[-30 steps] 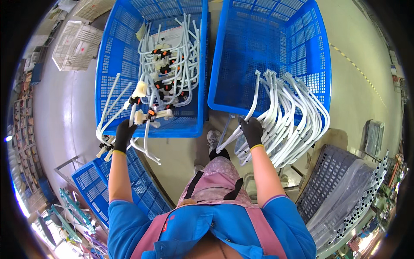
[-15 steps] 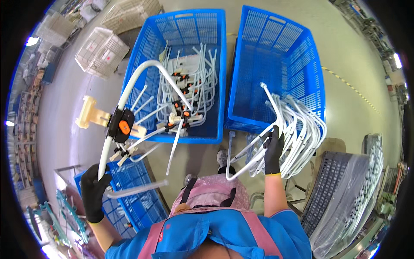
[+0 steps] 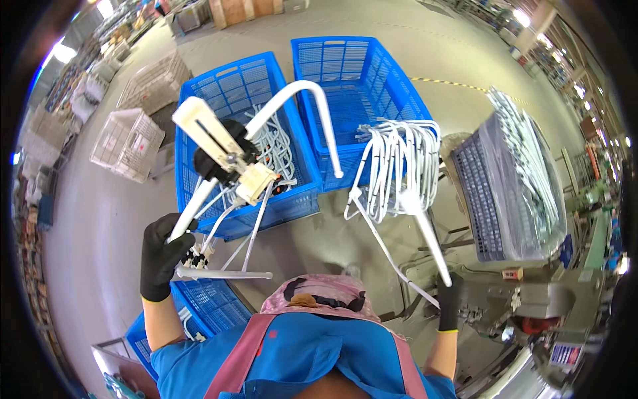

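Note:
My left hand (image 3: 158, 266), in a black glove, is closed around the lower end of a white bent tube (image 3: 189, 216). That tube arches up over the left blue crate (image 3: 249, 219) and carries a black clamp with a cream plastic bracket (image 3: 203, 123). On the right, my gloved right hand (image 3: 450, 302) grips a thin white bent tube frame (image 3: 428, 246) by its near part; its fingers are partly hidden. Beyond it, a bundle of white bent tubes (image 3: 405, 159) hangs over the near rim of the right blue crate (image 3: 399, 80).
Fitted tubes with black and orange parts lie in the left crate. A dark crate (image 3: 475, 213), lined with plastic and full of white tubes, stands at right. Below it is a grey machine (image 3: 545, 299). Another blue crate (image 3: 212, 309) sits low left; pale crates (image 3: 126, 143) stand farther left.
My right hand has drawn back from the bundle toward the lower right with a tube frame. My left hand has risen slightly, its tube now turned. The whole view has shifted.

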Tool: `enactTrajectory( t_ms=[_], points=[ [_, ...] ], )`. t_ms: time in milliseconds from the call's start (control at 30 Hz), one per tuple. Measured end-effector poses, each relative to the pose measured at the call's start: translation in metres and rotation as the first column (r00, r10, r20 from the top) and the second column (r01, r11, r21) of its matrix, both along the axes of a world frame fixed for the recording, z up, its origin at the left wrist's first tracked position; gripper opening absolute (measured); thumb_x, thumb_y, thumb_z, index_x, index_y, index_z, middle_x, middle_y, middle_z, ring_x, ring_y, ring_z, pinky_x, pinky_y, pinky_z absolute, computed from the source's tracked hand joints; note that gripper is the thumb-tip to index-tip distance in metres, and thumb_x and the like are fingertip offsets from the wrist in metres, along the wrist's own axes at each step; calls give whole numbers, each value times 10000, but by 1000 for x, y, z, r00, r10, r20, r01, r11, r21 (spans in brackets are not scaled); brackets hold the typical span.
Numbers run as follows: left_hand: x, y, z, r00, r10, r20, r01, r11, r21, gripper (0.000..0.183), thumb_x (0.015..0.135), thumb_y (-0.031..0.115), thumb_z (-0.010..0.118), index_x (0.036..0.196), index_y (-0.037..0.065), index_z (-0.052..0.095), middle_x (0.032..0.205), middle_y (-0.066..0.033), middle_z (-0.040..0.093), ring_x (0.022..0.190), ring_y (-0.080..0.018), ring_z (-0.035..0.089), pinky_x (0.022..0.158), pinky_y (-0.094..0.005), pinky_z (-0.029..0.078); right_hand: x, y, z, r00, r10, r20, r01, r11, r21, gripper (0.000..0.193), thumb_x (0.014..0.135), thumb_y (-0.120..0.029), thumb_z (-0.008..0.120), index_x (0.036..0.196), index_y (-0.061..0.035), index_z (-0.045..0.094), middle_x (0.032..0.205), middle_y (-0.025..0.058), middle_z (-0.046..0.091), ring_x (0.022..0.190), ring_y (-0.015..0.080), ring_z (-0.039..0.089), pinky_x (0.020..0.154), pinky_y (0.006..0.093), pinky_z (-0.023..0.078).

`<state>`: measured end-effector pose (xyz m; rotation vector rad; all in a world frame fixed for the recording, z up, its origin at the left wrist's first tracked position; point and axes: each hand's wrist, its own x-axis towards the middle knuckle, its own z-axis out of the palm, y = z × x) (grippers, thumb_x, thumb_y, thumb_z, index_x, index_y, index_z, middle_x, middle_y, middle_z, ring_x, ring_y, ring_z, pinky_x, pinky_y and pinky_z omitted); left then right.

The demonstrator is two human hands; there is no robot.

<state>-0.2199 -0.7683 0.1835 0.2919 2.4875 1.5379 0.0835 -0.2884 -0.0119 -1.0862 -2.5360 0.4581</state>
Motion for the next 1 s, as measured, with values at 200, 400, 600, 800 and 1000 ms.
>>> enactTrajectory(
  t_ms=[200, 400, 600, 800, 1000],
  points=[
    [18, 41, -2, 920, -379, -96, 387, 919, 71, 234, 701, 81, 671, 903, -38, 680, 773, -57, 636, 665, -112, 561, 620, -270, 448, 77, -25, -2, 1000, 28, 11, -29, 993, 112, 154, 670, -220, 752, 736, -111, 667, 815, 151, 587, 783, 349, 594, 659, 458, 477],
    [52, 121, -1, 637, -752, -166, 767, 639, 48, 206, 673, 49, 695, 868, -18, 692, 707, -67, 612, 616, -150, 547, 572, -293, 415, 165, -14, 52, 989, 150, -14, -146, 976, 163, 217, 753, -302, 723, 916, -160, 747, 1474, 251, 315, 1356, 496, 256, 1083, 520, 279],
    [113, 210, 0, 225, -892, -392, 974, 218, 62, 243, 647, 63, 767, 863, -30, 703, 662, -83, 612, 584, -202, 516, 529, -315, 388, 243, -4, 57, 967, 211, -142, -244, 925, -291, 250, 678, -148, 793, 921, -124, 741, 921, 148, 654, 885, 334, 607, 791, 431, 476],
    [132, 295, -24, 142, -836, -531, 677, 473, -564, 239, 723, 200, 747, 937, 97, 717, 800, -76, 688, 711, -259, 585, 630, -367, 442, 296, -26, 43, 936, -1, -352, -79, 974, -212, 158, 699, -63, 760, 840, -54, 688, 747, 120, 532, 681, 290, 550, 614, 383, 446],
    [96, 414, -125, 44, -831, -554, 809, 355, -468, 251, 689, 124, 725, 939, 111, 717, 861, -115, 690, 809, -308, 649, 697, -393, 502, 295, -48, 76, 953, -175, -248, 171, 985, -37, 286, 618, -61, 727, 893, -143, 736, 809, 124, 533, 708, 314, 572, 603, 409, 459]
  ],
)
